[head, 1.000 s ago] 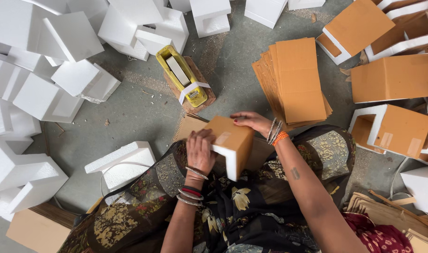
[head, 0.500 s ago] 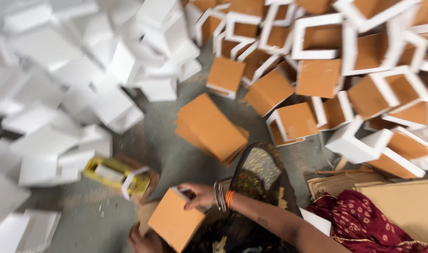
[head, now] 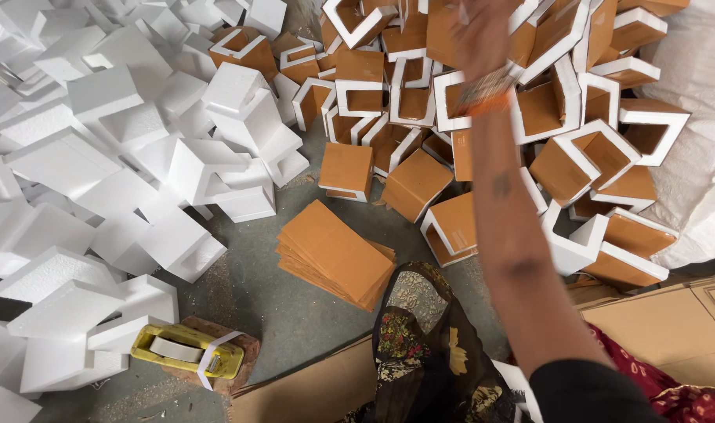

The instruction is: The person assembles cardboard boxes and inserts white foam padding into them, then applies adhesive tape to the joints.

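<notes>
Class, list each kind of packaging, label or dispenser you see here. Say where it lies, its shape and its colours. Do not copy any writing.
White foam blocks: heaped on the left, chunky angular pieces.
Foam frames faced with brown card: piled at the upper right, white edges.
Stack of brown card sheets: centre floor, flat rectangles.
Yellow tape dispenser: lower left, on a brick, holding a white roll.
Flat cardboard: lower right, plain brown.
Labels, signs, screens: none visible.

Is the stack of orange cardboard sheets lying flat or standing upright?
Flat: the stack of orange cardboard sheets lies on the grey floor, broad faces up.
</notes>
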